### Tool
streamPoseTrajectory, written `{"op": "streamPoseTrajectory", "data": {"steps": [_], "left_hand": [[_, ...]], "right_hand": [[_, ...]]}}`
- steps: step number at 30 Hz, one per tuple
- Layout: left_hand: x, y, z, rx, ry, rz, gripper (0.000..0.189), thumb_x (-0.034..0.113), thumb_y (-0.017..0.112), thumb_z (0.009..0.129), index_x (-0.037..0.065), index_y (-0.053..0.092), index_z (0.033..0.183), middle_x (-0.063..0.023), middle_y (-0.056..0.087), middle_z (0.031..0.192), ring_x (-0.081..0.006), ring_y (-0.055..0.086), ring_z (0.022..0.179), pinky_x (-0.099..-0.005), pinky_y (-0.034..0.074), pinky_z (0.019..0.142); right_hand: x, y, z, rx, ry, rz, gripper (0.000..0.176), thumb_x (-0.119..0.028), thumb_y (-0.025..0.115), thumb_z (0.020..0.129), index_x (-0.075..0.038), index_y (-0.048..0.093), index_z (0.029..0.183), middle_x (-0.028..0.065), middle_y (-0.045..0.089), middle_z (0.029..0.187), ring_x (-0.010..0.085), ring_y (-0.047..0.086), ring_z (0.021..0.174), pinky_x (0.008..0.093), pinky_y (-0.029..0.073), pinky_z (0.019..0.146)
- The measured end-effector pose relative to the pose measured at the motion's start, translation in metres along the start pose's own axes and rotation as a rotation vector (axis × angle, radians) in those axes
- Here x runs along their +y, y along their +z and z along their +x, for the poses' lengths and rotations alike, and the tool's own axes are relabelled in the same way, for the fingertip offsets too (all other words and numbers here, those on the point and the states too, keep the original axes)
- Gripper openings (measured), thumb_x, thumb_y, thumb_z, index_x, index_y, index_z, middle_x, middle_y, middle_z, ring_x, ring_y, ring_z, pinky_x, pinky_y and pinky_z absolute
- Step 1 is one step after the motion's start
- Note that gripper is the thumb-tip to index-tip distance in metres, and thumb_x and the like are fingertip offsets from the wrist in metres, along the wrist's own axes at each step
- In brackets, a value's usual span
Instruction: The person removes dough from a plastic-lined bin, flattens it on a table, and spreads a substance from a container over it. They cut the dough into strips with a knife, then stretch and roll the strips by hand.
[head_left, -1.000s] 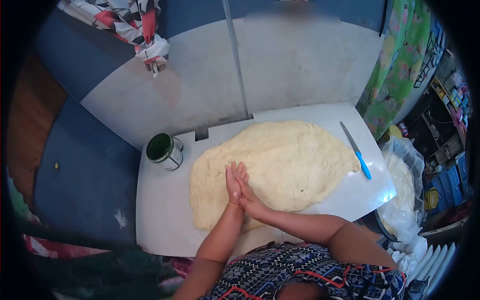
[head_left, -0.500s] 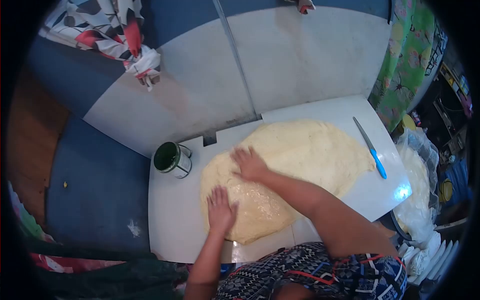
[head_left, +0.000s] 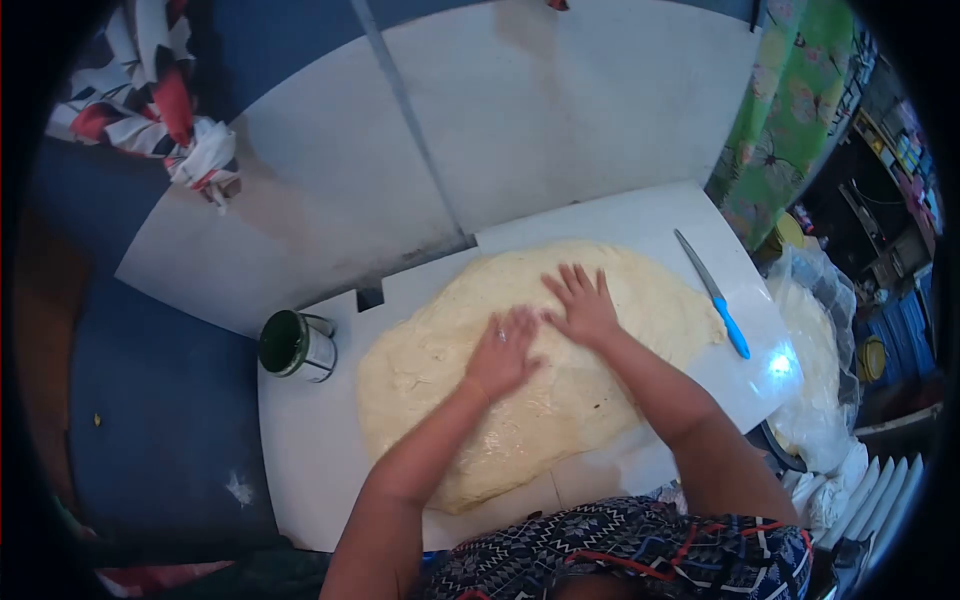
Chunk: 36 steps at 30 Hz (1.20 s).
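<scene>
Surface (head_left: 300,430) in dull white, by far the widest thing here, carries one broad, flattened mass of dough (head_left: 430,340), which takes up most of its middle and shines wetly toward the person. Work in hand looks like pressing or smoothing the dough by palm. The right grip (head_left: 585,310), a bare hand, lies spread over the far middle part, fingers apart and pointing away, with hold of nothing. The left grip (head_left: 503,355) is open too, its palm down just beside the other and its fingers loosely fanned, likewise holding nothing; it is blurred, so whether it pushes or only glides is hard to tell. By my judgement, pressing further calls for flat palms and even weight, the fingers kept from digging in, since so soft a mass would likely tear or thin in spots. An open container (head_left: 318,358), green inside, stands to the left, apart from the dough. To the right lies the slim knife (head_left: 735,335), its blue handle nearer the person.
</scene>
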<state>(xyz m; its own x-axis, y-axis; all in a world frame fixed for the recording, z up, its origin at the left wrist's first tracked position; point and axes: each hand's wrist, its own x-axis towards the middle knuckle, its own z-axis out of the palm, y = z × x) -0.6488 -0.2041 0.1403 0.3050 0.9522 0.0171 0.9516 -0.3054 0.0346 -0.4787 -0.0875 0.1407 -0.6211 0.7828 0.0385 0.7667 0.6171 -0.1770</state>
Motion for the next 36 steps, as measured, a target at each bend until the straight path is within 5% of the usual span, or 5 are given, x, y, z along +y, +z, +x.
{"op": "streamPoseTrajectory", "data": {"steps": [7,16,28,30,36], "left_hand": [[-0.014,0.011,0.103,0.053,-0.367,-0.032,0.074,0.052,0.035,0.093,0.001,0.022,0.145,-0.0199,0.020,0.150,-0.0336,0.017,0.140,-0.0465,0.011,0.114],[0.083,0.006,0.070,-0.032,0.329,-0.135,0.082,0.063,0.033,0.089,0.005,0.023,0.145,-0.0187,0.017,0.152,-0.0348,0.015,0.141,-0.0502,0.008,0.113],[0.055,0.000,0.193,0.027,-0.105,-0.136,0.066,0.059,0.033,0.091,0.019,0.033,0.144,-0.0102,0.023,0.152,-0.0269,0.017,0.141,-0.0468,0.006,0.115],[0.053,-0.005,0.201,0.017,-0.124,-0.123,0.064,0.058,0.035,0.091,0.021,0.035,0.143,-0.0108,0.024,0.152,-0.0259,0.017,0.141,-0.0467,0.006,0.115],[0.008,0.025,0.239,-0.023,-0.089,-0.540,0.051,0.049,0.051,0.087,0.015,0.057,0.125,-0.0137,0.035,0.146,-0.0245,0.031,0.136,-0.0478,0.012,0.113]], "right_hand": [[0.016,0.031,0.025,0.108,0.028,0.053,0.061,-0.046,0.037,0.094,-0.011,0.030,0.143,0.0134,0.023,0.151,0.0305,0.019,0.140,0.0497,0.013,0.113],[0.085,-0.014,-0.076,0.090,0.323,-0.155,0.062,-0.053,0.040,0.091,-0.025,0.028,0.145,0.0134,0.025,0.150,0.0317,0.019,0.140,0.0605,0.009,0.109],[0.074,-0.017,-0.140,0.107,0.061,-0.007,0.060,-0.030,0.047,0.091,0.002,0.031,0.139,0.0250,0.032,0.143,0.0368,0.032,0.133,0.0491,0.023,0.110],[0.068,-0.060,-0.155,-0.382,-0.018,0.463,0.060,-0.030,0.052,0.091,0.001,0.033,0.138,0.0223,0.039,0.139,0.0349,0.046,0.123,0.0488,0.035,0.103],[0.125,-0.032,-0.044,-0.154,0.295,2.249,0.058,-0.034,0.058,0.088,-0.008,0.037,0.136,0.0137,0.059,0.111,0.0278,0.059,0.100,0.0442,0.049,0.088]]}}
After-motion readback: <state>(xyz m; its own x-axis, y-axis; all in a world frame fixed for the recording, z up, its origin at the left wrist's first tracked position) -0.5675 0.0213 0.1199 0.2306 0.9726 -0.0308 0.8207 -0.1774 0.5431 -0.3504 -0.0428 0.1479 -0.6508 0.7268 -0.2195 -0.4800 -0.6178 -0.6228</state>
